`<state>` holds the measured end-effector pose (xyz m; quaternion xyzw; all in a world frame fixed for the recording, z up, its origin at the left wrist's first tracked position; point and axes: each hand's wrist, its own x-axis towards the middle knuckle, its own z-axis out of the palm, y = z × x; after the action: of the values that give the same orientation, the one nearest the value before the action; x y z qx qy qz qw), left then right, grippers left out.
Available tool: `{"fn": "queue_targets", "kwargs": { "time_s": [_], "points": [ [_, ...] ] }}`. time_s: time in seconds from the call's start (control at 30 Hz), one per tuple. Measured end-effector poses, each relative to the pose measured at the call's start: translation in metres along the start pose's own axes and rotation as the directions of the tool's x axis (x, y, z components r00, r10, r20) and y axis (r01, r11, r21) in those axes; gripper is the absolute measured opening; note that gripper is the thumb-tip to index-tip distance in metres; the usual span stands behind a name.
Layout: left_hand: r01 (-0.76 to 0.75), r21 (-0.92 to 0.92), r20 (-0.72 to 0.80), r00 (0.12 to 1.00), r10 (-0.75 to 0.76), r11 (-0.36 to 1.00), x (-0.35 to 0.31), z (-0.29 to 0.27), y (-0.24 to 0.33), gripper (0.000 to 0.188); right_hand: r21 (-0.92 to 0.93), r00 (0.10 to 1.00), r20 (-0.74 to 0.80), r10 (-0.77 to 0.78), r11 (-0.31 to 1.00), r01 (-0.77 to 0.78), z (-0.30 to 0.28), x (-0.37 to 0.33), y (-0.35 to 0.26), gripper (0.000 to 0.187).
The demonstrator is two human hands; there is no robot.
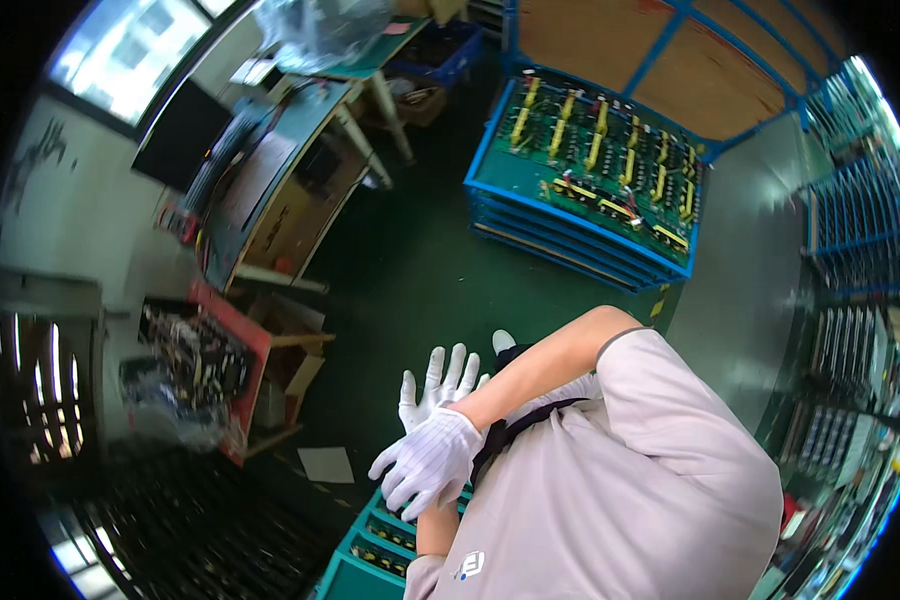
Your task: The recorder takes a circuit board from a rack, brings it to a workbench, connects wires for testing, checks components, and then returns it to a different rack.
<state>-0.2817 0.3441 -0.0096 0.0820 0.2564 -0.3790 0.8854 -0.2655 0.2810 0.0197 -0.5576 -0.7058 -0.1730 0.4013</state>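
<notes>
Both of my hands wear white gloves and meet in front of my body, low in the middle of the view. My left hand [436,388] has its fingers spread and pointing away from me, with nothing in them. Across its wrist lies my right hand [425,465], its fingers bent round the left wrist where the glove's cuff would be. The right hand's back hides that cuff and part of the left palm. Below the hands, a teal rack [355,560] holding dark and yellow parts stands close to my left arm.
Ahead on the right, a blue-framed rack [580,240] carries green circuit boards with yellow parts. At the left are a workbench [305,120] with a dark monitor [182,138] and a red-edged stand [253,370]. Shelving [860,220] lines the right side. A white sheet [326,464] lies on the floor.
</notes>
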Motion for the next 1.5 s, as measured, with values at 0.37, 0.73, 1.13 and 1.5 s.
{"fn": "queue_targets", "kwargs": {
  "time_s": [0.37,0.73,1.13,1.5],
  "points": [
    [-0.196,0.917,0.077,0.941,-0.329,-0.347,0.180,0.054,-0.013,0.035,-0.016,0.560,-0.354,0.749,0.593,-0.805,-0.164,-0.164,-0.043,0.072],
    [-0.933,0.293,0.507,0.338,-0.793,-0.210,0.380,0.173,-0.008,0.038,0.428,0.077,-0.562,0.823,0.370,-0.825,-0.262,-0.262,-0.002,0.029],
    [-0.251,0.950,-0.039,0.501,-0.864,-0.188,0.454,0.222,-0.031,0.052,0.593,0.307,-0.506,0.806,0.583,-0.555,-0.270,-0.372,0.037,0.024],
    [0.269,0.896,-0.318,0.944,0.088,0.354,0.398,0.099,0.026,0.055,-0.079,-0.701,-0.426,0.572,-0.795,-0.602,-0.273,-0.594,-0.012,0.086]
  ]
}}
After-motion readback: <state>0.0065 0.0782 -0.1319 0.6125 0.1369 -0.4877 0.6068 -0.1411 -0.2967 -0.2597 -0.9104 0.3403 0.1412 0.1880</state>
